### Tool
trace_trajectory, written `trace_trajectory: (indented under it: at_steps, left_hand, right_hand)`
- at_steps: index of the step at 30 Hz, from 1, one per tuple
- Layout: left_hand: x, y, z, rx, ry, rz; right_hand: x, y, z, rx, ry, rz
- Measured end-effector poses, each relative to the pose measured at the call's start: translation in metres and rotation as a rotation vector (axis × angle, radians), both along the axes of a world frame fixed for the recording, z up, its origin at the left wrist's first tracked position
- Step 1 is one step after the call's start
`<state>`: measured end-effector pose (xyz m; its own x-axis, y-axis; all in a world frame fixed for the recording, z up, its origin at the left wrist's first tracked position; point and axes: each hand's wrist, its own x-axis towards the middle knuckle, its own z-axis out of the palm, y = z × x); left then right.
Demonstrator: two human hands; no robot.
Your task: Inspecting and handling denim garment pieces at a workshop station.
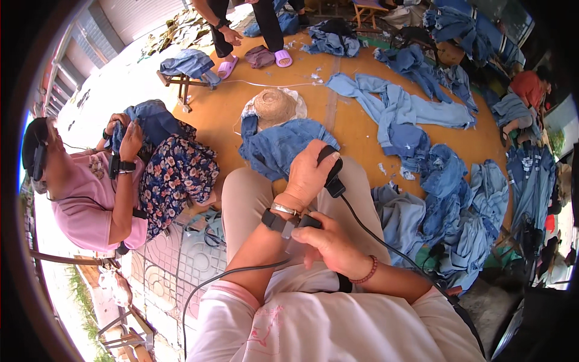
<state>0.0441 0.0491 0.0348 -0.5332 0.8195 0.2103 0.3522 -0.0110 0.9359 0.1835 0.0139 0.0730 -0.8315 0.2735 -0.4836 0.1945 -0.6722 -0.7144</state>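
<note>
My left hand (304, 172) is wrapped round a black handheld device (335, 184) with a cable running from it, above my lap. Below it, my right hand (329, 244) grips a small black unit (307, 223) at my left wrist, beside a watch-like black band (275, 222) and a metal bracelet. Part of this unit is hidden by my fingers. Just beyond my left hand a blue denim garment (274, 151) lies in front of a straw hat (276, 107).
A co-worker (90, 199) at left holds denim. A person (259, 24) stands at back; another (528, 90) sits right. Denim garments (443, 193) are heaped along the right of the orange floor (325, 66). A stool (184, 84) bearing cloth stands back left.
</note>
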Motion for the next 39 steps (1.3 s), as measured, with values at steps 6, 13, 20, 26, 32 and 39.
trace_trajectory:
  at_steps: [6, 13, 20, 26, 32, 39]
  left_hand:
    - [-0.011, -0.007, 0.011, 0.187, -0.651, -0.049]
    - [-0.018, -0.020, 0.022, 0.313, -1.040, -0.166]
    - [-0.005, -0.021, 0.012, 0.289, -0.976, -0.186]
    - [0.014, -0.030, 0.005, 0.220, -0.735, -0.210]
    - [0.027, -0.030, 0.007, 0.179, -0.654, -0.216]
    - [0.045, -0.036, 0.009, 0.255, -0.521, -0.222]
  right_hand:
    - [0.005, -0.001, 0.000, 0.015, 0.147, 0.200]
    - [0.040, 0.031, -0.021, 0.526, 0.159, 0.067]
    - [0.021, 0.015, 0.000, 0.423, 0.328, -0.190]
    - [-0.006, 0.045, -0.028, 0.742, 0.301, -0.507]
    - [-0.010, 0.056, -0.035, 0.827, 0.149, -0.407]
    - [-0.013, 0.082, -0.023, 0.589, 0.087, -0.321]
